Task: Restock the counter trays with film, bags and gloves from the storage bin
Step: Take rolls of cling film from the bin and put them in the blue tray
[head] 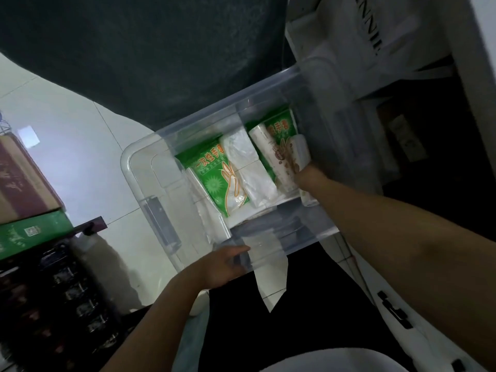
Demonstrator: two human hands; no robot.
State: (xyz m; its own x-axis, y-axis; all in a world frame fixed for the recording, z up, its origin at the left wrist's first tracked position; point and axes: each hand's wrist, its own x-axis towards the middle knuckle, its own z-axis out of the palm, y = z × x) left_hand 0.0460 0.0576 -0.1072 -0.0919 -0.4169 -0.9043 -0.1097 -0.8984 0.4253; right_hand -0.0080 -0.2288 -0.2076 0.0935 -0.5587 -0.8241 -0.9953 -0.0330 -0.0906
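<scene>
A: Nearest, what is noted?
B: The left hand is seen at the near rim of the clear storage bin, fingers curled over its edge, closed on the wall.

A: And inside the bin?
B: A green glove packet is laid flat at the left, white folded bags beside it, then a film roll over a second green packet.

A: The right hand?
B: The right hand is sunk among the rolls at the bin's right side; its fingers are hidden, so the grip cannot be judged.

A: Beyond?
B: Pale floor tiles and cardboard boxes at far left are recorded.
</scene>
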